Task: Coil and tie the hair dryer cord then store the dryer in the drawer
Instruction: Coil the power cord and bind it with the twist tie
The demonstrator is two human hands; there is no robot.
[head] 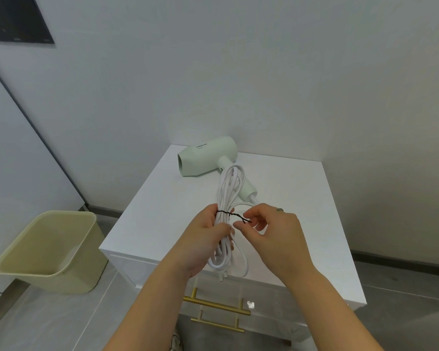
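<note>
Clearly, in the head view, the left hand (203, 239) at frame centre grips the coiled cord (229, 184), which looks limp and light and is best held mid-bundle. The right hand (271, 231) pinches the wiry twist tie (228, 213). The hair dryer (208, 155) lies above centre on the cabinet (302, 198).

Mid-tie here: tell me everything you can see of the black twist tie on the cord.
The thin black wire twist tie loops round the middle of the coiled white power cord, which the left hand grips above the white cabinet top. Its two ends are twisted together for a short run toward the right, then splay apart. The right hand pinches that tail between thumb and forefinger.
</note>
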